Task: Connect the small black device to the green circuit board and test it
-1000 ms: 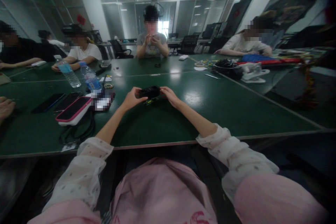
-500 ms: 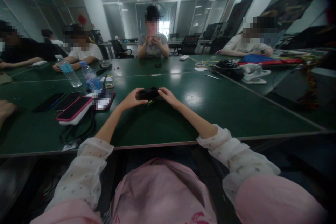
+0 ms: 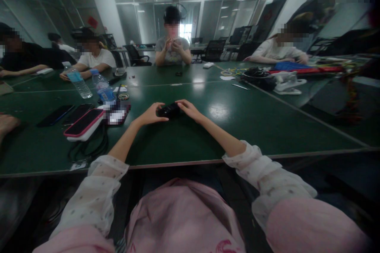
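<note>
A small black box-shaped object (image 3: pixel 170 110) is held between my two hands, low over the green table (image 3: pixel 190 142); its exact kind is too dark to make out. My left hand (image 3: pixel 152 114) wraps its left end, with the thumb along the near side and the fingers behind. On the right end, my right hand (image 3: pixel 189 110) grips with its fingertips at the upper edge. Whether the object touches the tabletop I cannot tell.
To the left lie a pink-rimmed phone-like device (image 3: pixel 86 122), dark phones (image 3: pixel 56 115) and two water bottles (image 3: pixel 77 81). A black cable bundle (image 3: pixel 257 77) and a white clamp-like item (image 3: pixel 287 84) sit at the right. Several people sit around the table.
The black object has tilted and turned in my hands, its right end now higher. A yellow-green bit beneath it no longer shows. Both hands have shifted slightly.
</note>
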{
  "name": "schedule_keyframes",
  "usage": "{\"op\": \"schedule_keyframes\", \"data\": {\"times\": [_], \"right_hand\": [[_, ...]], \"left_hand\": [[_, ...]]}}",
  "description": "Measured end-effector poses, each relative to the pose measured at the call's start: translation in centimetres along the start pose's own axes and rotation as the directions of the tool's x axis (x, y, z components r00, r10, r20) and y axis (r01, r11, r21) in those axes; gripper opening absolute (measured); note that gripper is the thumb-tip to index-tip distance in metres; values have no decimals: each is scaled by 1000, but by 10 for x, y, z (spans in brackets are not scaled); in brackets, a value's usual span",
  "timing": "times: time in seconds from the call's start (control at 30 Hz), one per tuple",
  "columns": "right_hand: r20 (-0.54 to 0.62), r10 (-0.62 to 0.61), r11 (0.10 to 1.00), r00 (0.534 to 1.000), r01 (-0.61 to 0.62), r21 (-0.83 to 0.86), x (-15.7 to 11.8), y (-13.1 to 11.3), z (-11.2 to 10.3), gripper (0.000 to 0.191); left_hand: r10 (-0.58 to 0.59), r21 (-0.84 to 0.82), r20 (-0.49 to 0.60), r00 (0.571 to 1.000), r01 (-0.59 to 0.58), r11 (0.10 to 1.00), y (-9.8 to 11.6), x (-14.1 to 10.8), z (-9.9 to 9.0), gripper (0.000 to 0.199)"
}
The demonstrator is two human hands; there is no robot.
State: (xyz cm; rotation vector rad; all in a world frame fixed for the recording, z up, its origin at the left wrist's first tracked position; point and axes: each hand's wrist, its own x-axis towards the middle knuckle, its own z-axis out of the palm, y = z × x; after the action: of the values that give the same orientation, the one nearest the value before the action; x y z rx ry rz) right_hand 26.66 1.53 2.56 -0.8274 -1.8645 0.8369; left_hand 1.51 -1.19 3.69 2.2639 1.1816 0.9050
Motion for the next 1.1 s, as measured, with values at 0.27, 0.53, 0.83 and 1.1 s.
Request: {"op": "schedule_keyframes", "data": {"times": [0.27, 0.53, 0.83, 1.1], "right_hand": [[-32, 57, 998, 998, -58, -12, 2, 11, 0, 35], [-51, 109, 994, 993, -108, 5, 3, 21, 1, 33], [-65, 88, 988, 994, -95, -121, 5, 26, 2, 26], [-45, 122, 976, 992, -128, -179, 7, 32, -2, 23]], "left_hand": [[67, 80, -95, 993, -59, 995, -15, 4, -2, 68], [13, 14, -101, 995, -12, 1000, -20, 6, -2, 60], [-23, 4, -73, 997, 23, 1000, -24, 7, -3, 60], [-37, -27, -92, 995, 34, 999, -25, 7, -2, 60]]}}
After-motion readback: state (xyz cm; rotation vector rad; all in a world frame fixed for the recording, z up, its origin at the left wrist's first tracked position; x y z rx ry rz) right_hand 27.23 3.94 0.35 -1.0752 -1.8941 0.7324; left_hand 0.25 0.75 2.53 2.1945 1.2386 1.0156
